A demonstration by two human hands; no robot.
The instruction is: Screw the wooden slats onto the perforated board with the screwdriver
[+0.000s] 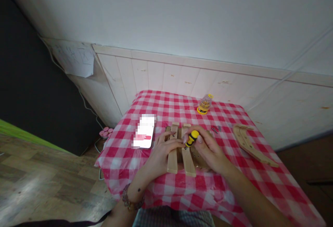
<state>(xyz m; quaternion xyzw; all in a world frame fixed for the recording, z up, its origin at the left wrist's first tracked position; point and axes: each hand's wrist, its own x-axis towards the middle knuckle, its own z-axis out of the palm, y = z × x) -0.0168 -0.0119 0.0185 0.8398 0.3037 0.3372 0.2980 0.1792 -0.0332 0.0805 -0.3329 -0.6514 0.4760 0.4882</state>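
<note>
A slatted wooden piece (pixel 173 157) lies on the red-and-white checked tablecloth (pixel 166 109). My left hand (pixel 162 150) rests on its left slat, with the fingers stretched out toward the tool's tip. In my right hand (pixel 208 147) a short yellow-and-black screwdriver (pixel 193 138) is gripped, and it points down at the wood between the slats. Both hands meet over the middle of the piece.
A phone (pixel 145 131) with a lit screen lies left of the wood. At the back stands a clear jar with a yellow lid (pixel 204 104). A few dark screws (pixel 215 129) and a curved wooden part (pixel 249 143) lie to the right. A white panelled wall is behind.
</note>
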